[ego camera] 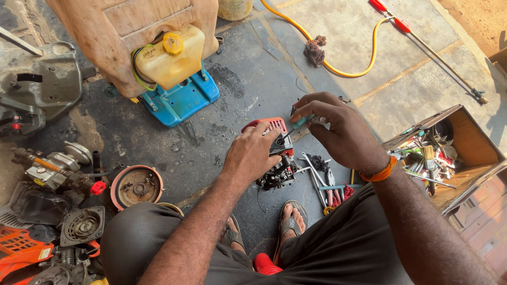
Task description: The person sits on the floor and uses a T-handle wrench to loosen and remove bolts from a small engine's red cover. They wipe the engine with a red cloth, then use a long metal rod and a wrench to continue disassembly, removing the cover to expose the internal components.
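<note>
The small engine (275,158), a black block with a red slotted cover, stands on the stained concrete floor (237,89) between the person's knees, just ahead of the sandalled foot (291,219); the left hand (252,154) lies on its near left side, fingers curled and closed over the red cover, thumb toward the black body, holding the unit steady; the right hand (338,129) sits up and to the right of the engine, fingers pinched together on the teal handle of a screwdriver (296,125); the tool's long axis runs from the right hand down and leftward, its dark shaft slanting toward the top of the engine next to the left fingertips; whether the tip is seated cannot be told, since the fingers and the cover crowd that spot; the engine therefore lies below and to the left of the right fingers, and the left hand is the nearer of the two, already in contact; loose spanners and pliers (322,182) lie on the floor just to the right of the engine; an open wooden toolbox (459,132) stands farther right, well apart; a blue-based sprayer tank (174,58) stands beyond, to the upper left.
</note>
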